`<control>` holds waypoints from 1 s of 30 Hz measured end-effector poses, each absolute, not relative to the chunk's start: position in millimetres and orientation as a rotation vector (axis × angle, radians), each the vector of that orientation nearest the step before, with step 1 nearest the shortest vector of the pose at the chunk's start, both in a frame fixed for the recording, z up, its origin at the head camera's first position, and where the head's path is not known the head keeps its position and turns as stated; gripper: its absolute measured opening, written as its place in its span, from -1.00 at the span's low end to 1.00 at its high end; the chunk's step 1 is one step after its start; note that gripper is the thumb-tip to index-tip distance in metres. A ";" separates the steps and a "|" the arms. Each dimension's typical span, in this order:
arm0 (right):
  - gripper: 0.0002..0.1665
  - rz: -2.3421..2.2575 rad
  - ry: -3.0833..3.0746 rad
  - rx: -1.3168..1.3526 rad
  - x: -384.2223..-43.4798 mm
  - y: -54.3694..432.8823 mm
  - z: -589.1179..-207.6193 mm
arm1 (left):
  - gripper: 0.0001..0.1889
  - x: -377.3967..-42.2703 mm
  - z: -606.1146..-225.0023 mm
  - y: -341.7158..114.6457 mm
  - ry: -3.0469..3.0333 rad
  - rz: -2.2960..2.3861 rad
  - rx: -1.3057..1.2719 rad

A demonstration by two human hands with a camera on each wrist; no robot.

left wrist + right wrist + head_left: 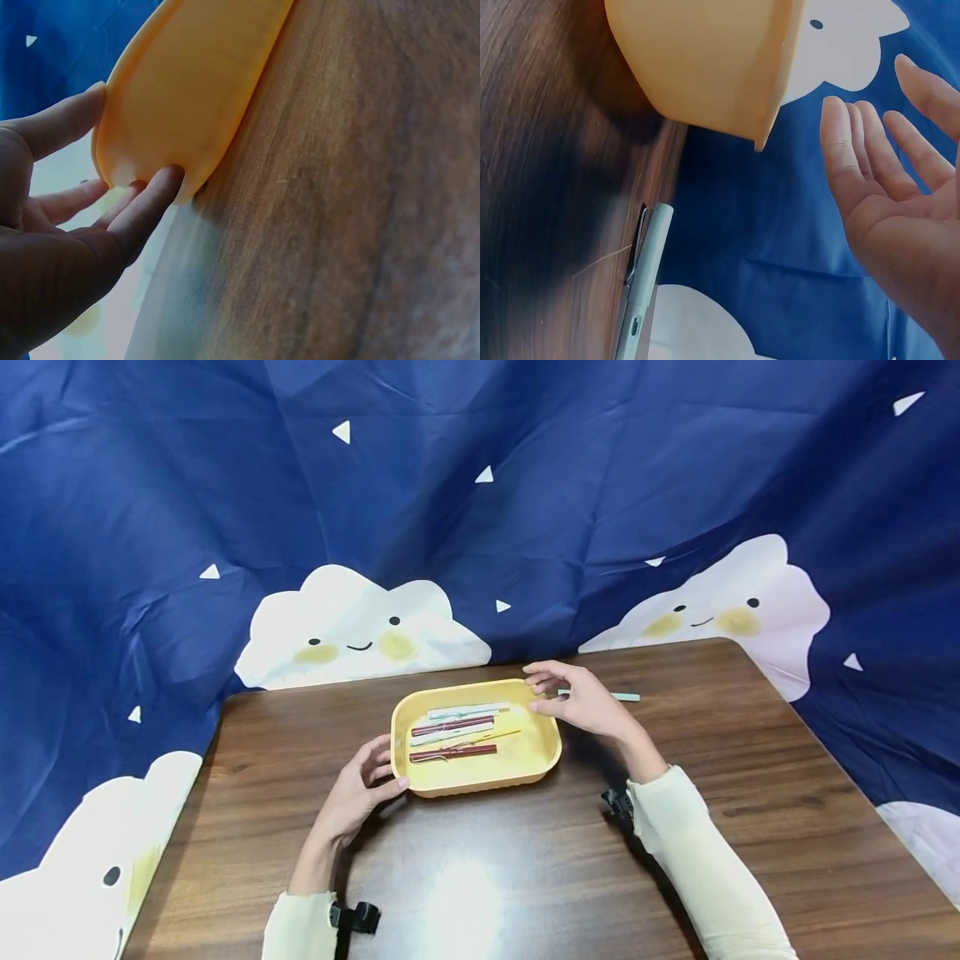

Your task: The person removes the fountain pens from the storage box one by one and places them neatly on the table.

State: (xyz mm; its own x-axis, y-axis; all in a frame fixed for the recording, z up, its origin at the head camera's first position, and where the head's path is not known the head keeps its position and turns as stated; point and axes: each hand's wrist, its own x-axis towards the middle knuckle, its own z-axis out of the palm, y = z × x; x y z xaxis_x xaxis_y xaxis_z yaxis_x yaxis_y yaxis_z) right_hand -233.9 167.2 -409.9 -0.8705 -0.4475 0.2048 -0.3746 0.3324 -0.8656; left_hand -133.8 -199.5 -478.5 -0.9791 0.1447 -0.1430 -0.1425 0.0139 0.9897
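Note:
A yellow tray (525,772) near the far side of the table holds several pens: a dark red pen (453,753) with a clip, another dark red one, pale blue and white ones and a thin yellow one. At the tray's left end my left hand (358,787) grips it, thumb on the front corner of the rim and fingers against the outer wall. My right hand (588,703) is beside the right end, fingers spread and apart from the wall in the right wrist view, holding nothing. Behind it lies a pale green pen (646,277) on the table, partly hidden in the head view.
The brown wooden table (480,868) has a bright glare spot in front of the tray. A dark blue cloth (480,518) with white clouds hangs behind the table's far edge. Black straps with small devices sit on both wrists.

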 end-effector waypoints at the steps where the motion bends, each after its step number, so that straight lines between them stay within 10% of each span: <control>1: -0.41 -1.586 2.512 -0.783 -233.7 166.5 -409.8 | -0.18 -134.3 -478.0 -199.2 2.080 2.070 0.001; 30: -0.35 -1.644 2.282 -0.791 -223.9 132.2 -421.0 | -0.18 -135.2 -478.2 -198.3 2.083 2.073 0.015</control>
